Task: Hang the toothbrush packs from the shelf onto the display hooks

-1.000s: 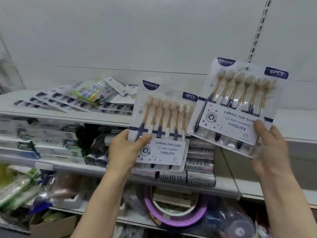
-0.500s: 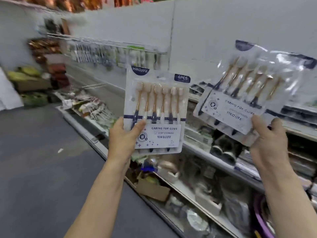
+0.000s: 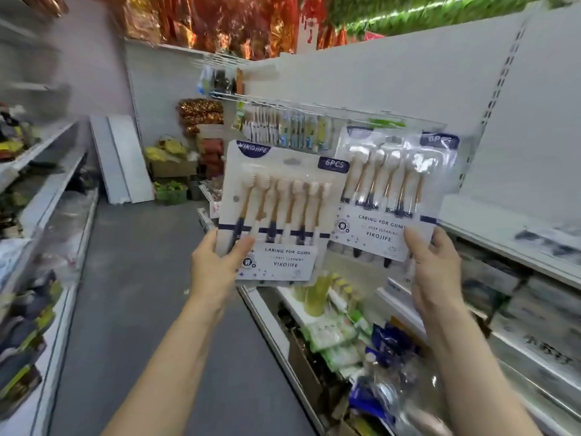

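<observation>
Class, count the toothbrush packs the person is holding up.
2. One pack is in the left hand; the other pack is in the right hand. More may hang, blurred, on hooks behind.

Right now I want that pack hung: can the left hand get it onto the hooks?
Probably not yet. The left hand grips its pack freely, but the hooks with hanging packs look farther down the aisle, so stepping closer seems needed.

A grey floor [image 3: 151, 278] is running up the middle of the frame between white shelving [image 3: 47, 190] at left and white panels [image 3: 393, 86] at right.
</observation>
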